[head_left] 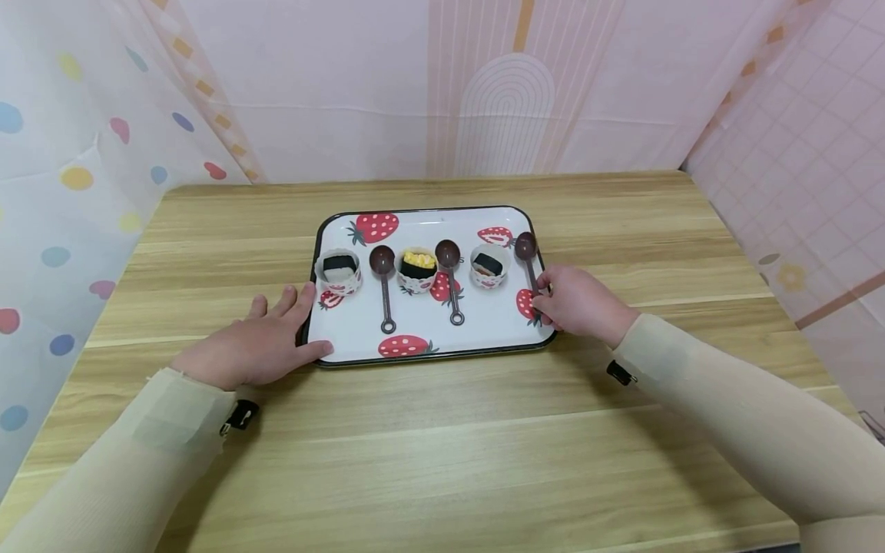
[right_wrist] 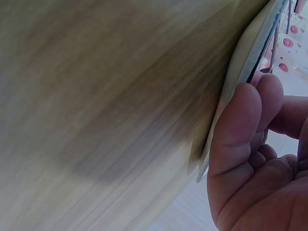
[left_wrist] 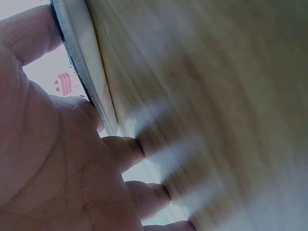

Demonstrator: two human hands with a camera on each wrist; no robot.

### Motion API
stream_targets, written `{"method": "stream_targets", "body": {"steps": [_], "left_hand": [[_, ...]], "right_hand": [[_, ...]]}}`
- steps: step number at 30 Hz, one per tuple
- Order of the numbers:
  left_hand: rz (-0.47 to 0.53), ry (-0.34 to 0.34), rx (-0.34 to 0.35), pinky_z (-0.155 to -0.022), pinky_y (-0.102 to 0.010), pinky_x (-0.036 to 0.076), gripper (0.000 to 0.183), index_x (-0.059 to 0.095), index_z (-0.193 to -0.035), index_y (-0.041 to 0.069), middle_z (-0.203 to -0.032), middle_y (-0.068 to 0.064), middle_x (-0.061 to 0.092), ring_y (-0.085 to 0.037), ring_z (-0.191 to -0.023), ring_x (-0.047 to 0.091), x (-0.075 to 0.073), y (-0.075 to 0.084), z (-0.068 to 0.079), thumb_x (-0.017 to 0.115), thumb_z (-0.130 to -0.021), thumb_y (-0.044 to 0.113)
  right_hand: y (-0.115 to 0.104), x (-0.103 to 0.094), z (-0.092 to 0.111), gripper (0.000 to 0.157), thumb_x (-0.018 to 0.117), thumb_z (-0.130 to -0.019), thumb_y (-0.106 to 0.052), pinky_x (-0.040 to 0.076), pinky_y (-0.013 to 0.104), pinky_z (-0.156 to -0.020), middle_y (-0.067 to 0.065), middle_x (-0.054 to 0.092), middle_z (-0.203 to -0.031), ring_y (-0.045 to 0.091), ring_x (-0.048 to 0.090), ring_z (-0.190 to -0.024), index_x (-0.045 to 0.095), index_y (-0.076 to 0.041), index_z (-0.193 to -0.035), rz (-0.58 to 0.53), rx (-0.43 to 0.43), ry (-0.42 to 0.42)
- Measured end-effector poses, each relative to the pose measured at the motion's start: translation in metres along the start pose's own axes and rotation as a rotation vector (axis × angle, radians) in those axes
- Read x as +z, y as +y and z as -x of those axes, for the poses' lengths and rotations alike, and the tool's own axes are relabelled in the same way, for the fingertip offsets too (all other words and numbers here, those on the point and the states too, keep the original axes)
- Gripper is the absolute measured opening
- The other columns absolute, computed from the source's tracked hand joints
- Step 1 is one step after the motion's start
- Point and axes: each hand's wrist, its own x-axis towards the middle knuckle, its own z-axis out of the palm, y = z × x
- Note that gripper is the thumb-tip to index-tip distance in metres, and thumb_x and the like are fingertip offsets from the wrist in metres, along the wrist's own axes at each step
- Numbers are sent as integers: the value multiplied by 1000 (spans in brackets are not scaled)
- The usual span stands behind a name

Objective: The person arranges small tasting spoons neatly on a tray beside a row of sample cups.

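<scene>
A white tray (head_left: 346, 338) with a dark rim and strawberry prints lies on the table. My right hand (head_left: 581, 303) pinches the handle end of a brown measuring spoon (head_left: 526, 247) at the tray's right side. Two more brown spoons, a left one (head_left: 382, 261) and a middle one (head_left: 448, 253), lie bowl-up on it. My left hand (head_left: 252, 346) is spread at the tray's left edge, its thumb over the rim. In the left wrist view, fingertips of the left hand (left_wrist: 72, 159) touch the wood.
Three paper cups stand in a row on the tray: a left cup (head_left: 350, 284) and a right cup (head_left: 488, 281) with black-and-white food pieces, and a middle cup (head_left: 417, 284) with a yellow-topped one. The wooden table (head_left: 442, 453) meets printed cloth walls (head_left: 332, 92).
</scene>
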Motion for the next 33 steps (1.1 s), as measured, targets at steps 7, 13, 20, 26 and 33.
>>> {"method": "stream_targets", "body": {"steps": [7, 13, 20, 26, 33], "left_hand": [[5, 1, -1, -107, -86, 27, 112, -1, -169, 4, -170, -39, 6, -76, -146, 7, 0, 1, 0, 49, -98, 76], [6, 1, -3, -107, -86, 27, 112, -1, -169, 4, -170, -38, 6, -76, -145, 7, 0, 1, 0, 49, -98, 75], [4, -3, -6, -108, -86, 27, 112, -1, -169, 4, -170, -38, 6, -76, -146, 7, 0, 0, 0, 48, -98, 76], [4, 0, 1, -109, -85, 27, 112, -1, -169, 3, -170, -38, 6, -75, -146, 6, 0, 1, 0, 46, -99, 76], [5, 1, 4, -109, -85, 27, 111, -1, -168, 3, -170, -39, 6, -75, -147, 5, -1, 2, 1, 46, -100, 76]], "right_hand": [[0, 0, -3, 29, 61, -108, -19, 47, 26, -56, 7, 70, -78, 16, 57, -62, 61, -1, -130, 30, 18, -5], [-2, -1, -4, 29, 61, -107, -19, 45, 26, -56, 7, 70, -79, 16, 57, -63, 61, -1, -130, 32, 37, -17], [-3, 0, -4, 29, 62, -107, -19, 45, 26, -56, 6, 71, -78, 16, 57, -63, 61, -1, -129, 70, 30, -15], [-5, 1, -6, 29, 62, -106, -18, 46, 26, -57, 6, 72, -79, 16, 60, -64, 62, 2, -127, 125, 7, 0], [-7, 2, -8, 35, 63, -106, -18, 50, 25, -61, 12, 70, -96, 18, 64, -72, 60, 3, -133, 161, 19, 7]]}}
